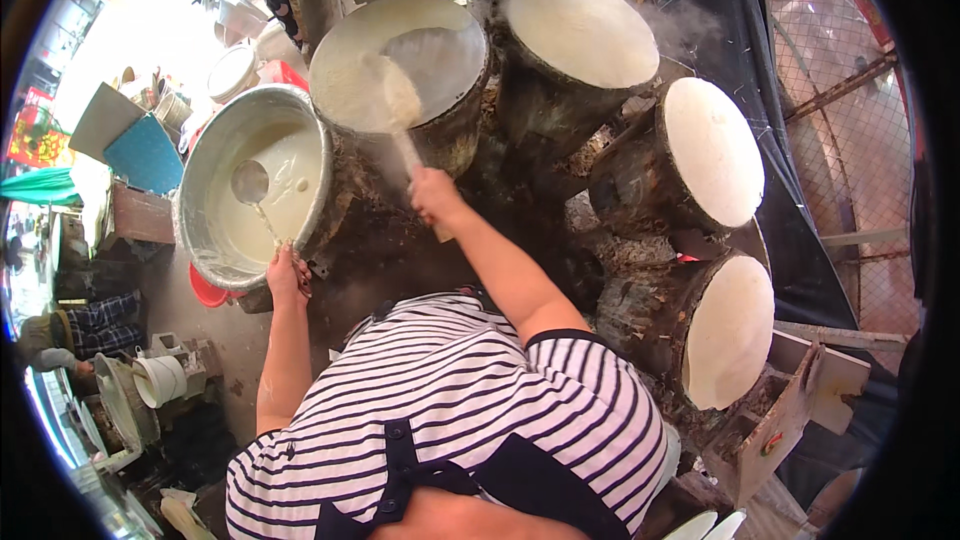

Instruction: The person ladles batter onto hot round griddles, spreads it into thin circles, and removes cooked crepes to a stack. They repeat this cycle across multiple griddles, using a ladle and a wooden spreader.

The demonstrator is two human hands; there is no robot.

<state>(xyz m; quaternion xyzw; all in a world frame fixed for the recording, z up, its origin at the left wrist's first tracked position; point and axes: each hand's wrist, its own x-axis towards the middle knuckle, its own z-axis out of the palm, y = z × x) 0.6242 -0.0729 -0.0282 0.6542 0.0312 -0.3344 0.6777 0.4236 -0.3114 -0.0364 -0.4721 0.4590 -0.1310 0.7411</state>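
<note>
My left hand (289, 276) is closed round the handle of a ladle (250, 182). The ladle's bowl rests in pale batter inside a large metal basin (190, 230). My right hand (437, 198) grips the flat pale handle of a spatula (408, 150). Its far end, blurred and coated with batter, is over the round griddle (440, 105) ahead of me. Pale batter covers the left part of that griddle, while a grey patch of its surface shows at the right. Where the spatula's edge touches the griddle is hard to make out.
More round stoves curve off to the right: one griddle (585, 32) steams, and two others (713, 152) (730, 332) bear whitish sheets. A red bowl (207, 287) sits below the basin. At lower left are a white bucket (160, 381) and another person (75, 340).
</note>
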